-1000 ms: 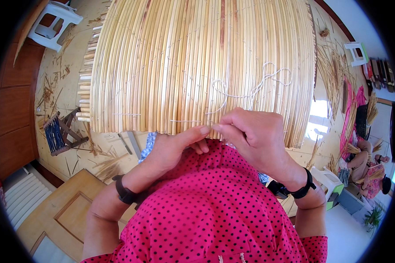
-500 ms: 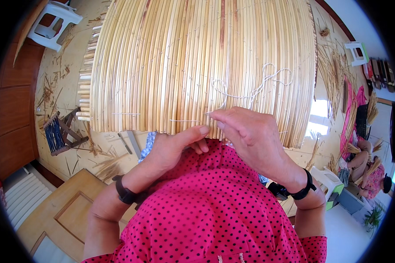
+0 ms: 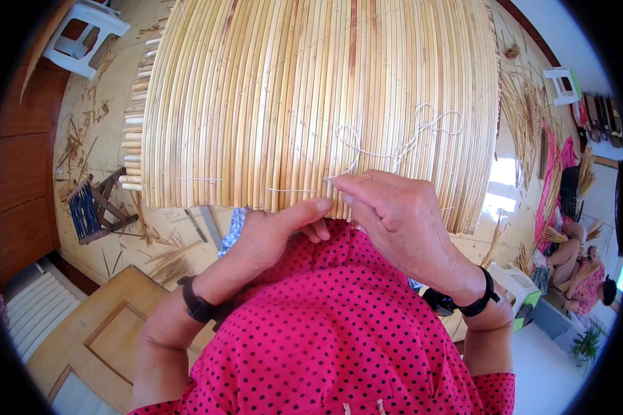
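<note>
Littered floor (image 3: pixel 107 149), stalk mat (image 3: pixel 304 104) ahead, apparently touching both hands (image 3: pixel 273 235) (image 3: pixel 403 211)

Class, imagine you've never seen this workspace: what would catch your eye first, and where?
Probably the big panel of pale stalks, filling the upper middle, with loose white string curling over its right half. Below, the bright pink dotted top stands out. Between them, the left hand and right hand nearly meet at the panel's near edge.

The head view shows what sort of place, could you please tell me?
Probably an indoor stalk-craft workroom: a mat of stitched stalks is being worked on, loose straw litters the floor, and white plastic stools stand around.
</note>
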A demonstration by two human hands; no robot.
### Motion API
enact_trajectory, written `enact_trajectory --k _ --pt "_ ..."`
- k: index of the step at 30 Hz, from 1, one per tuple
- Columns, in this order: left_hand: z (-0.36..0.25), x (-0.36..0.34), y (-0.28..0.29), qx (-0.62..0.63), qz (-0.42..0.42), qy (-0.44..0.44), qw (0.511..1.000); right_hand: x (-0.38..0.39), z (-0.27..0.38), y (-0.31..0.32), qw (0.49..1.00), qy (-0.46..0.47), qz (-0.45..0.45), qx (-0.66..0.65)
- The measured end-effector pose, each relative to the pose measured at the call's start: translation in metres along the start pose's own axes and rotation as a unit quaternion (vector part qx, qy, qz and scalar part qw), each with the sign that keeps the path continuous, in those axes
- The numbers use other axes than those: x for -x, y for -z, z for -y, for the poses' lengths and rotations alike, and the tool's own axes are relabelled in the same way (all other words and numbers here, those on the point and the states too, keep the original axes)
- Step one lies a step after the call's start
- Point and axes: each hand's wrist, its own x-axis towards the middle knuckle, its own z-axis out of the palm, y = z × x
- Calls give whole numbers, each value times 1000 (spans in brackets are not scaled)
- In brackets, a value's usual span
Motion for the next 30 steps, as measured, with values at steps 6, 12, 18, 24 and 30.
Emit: enact_trajectory --k 6,12,18,24,30 --pt "3 -1 4 -15 22 -5 1000 -2 1 1 1000 -6 14 -2" --pt "4 -2 5 -17 19 -7 1000 -4 1 2 1000 2 21 7" --pt "0 0 2 -18 10 -10 1000 -11 2 8 997 20 41 62" --pt "-1 3 -2 3 -1 -10 1000 -27 10 19 990 24 113 79" --pt "15 -1 6 9 18 -26 999 -30 21 10 976 14 160 145"
